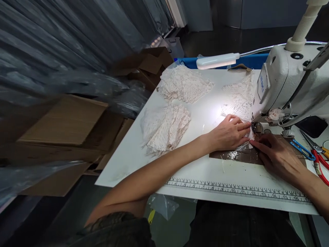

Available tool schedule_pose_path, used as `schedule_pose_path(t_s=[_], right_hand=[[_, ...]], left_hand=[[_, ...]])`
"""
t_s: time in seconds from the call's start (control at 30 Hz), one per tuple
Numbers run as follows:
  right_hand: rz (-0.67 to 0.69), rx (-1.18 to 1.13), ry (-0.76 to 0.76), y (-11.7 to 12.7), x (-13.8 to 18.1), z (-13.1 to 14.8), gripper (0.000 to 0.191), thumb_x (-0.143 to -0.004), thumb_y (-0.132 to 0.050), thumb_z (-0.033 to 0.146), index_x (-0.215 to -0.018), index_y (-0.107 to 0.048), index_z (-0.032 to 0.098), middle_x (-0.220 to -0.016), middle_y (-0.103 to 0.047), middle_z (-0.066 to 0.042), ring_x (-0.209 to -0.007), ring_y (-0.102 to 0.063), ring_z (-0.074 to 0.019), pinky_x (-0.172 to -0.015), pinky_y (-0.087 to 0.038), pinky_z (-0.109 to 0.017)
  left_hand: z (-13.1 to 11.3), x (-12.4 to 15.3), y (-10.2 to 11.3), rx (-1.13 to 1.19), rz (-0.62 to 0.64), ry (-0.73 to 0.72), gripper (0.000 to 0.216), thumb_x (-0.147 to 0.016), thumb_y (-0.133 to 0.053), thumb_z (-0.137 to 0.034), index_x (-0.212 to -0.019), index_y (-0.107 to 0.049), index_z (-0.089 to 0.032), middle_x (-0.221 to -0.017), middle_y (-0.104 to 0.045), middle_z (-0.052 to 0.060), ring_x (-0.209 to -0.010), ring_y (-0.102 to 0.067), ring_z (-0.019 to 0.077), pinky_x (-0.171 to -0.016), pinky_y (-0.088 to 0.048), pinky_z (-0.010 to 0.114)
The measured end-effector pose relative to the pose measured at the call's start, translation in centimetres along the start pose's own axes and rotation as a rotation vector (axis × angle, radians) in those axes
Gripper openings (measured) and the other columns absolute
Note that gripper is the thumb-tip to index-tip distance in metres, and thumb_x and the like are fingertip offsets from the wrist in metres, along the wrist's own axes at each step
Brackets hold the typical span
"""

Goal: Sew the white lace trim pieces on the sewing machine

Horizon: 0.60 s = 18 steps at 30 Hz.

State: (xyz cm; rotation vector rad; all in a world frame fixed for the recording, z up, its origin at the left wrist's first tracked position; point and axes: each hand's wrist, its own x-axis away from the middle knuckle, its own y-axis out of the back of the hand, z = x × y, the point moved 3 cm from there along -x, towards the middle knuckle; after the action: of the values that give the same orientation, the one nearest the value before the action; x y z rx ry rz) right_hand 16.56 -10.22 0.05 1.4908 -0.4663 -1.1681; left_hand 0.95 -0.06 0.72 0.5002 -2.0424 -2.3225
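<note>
Under the needle area of the white sewing machine (pixel 272 79) lies a piece of pale pink lace (pixel 243 146), mostly covered by my hands. My left hand (pixel 231 133) rests flat on it, fingers stretched toward the presser foot (pixel 253 127). From the right, my right hand (pixel 279 156) reaches in with its thumb at the edge of the lace and the other fingers bent, partly in shadow; it seems to pinch that edge. More lace (pixel 238 94) spreads behind my left hand, beside the machine head. Beneath both hands is a shiny brown taped plate (pixel 228 156).
Two lace stacks (pixel 182 84) (pixel 167 128) lie on the white table (pixel 128 163). A ruler strip (pixel 231 190) runs along its front edge. Blue thread snips (pixel 302 149) and red-handled scissors (pixel 318 164) lie right. A lamp (pixel 217 61) hangs behind; cardboard boxes (pixel 64 120) stand left.
</note>
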Motion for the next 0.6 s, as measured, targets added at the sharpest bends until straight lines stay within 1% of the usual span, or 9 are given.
schedule_pose_path(t_s=[0.1, 0.23, 0.43, 0.6], right_hand=[[-0.003, -0.021, 0.001, 0.01, -0.11, 0.07, 0.032, -0.09, -0.046, 0.013, -0.118, -0.063, 0.016, -0.102, -0.057, -0.012, -0.083, -0.055, -0.0185, -0.068, -0.052, -0.034], [-0.01, -0.037, -0.011, 0.05, -0.22, 0.21, 0.032, -0.09, -0.047, 0.013, -0.117, -0.063, 0.015, -0.102, -0.056, -0.012, -0.082, -0.055, -0.0189, -0.065, -0.052, -0.033], [0.001, -0.01, -0.032, 0.01, -0.21, 0.45, 0.034, -0.087, -0.046, 0.01, -0.116, -0.062, 0.017, -0.103, -0.055, -0.012, -0.083, -0.056, -0.02, -0.066, -0.053, -0.033], [0.019, -0.018, -0.054, 0.02, -0.2, 0.61, 0.034, -0.088, -0.045, 0.011, -0.116, -0.063, 0.017, -0.104, -0.056, -0.012, -0.084, -0.056, -0.0203, -0.068, -0.054, -0.034]], left_hand=[[0.0, 0.3, -0.09, 0.027, -0.022, 0.01, 0.037, -0.103, -0.034, -0.034, -0.116, -0.063, -0.018, -0.129, -0.062, 0.009, -0.099, -0.058, 0.0222, -0.086, -0.041, 0.041], [0.09, 0.49, -0.19, 0.046, -0.056, 0.01, 0.035, -0.102, -0.035, -0.034, -0.117, -0.063, -0.018, -0.129, -0.062, 0.008, -0.101, -0.058, 0.0221, -0.089, -0.04, 0.041], [0.33, 0.62, -0.21, 0.062, -0.083, 0.003, 0.035, -0.102, -0.036, -0.034, -0.117, -0.062, -0.018, -0.128, -0.063, 0.008, -0.101, -0.059, 0.0223, -0.09, -0.04, 0.042], [0.44, 0.73, -0.43, 0.115, -0.087, 0.016, 0.035, -0.102, -0.036, -0.034, -0.118, -0.063, -0.019, -0.129, -0.063, 0.008, -0.103, -0.058, 0.0233, -0.091, -0.04, 0.044]])
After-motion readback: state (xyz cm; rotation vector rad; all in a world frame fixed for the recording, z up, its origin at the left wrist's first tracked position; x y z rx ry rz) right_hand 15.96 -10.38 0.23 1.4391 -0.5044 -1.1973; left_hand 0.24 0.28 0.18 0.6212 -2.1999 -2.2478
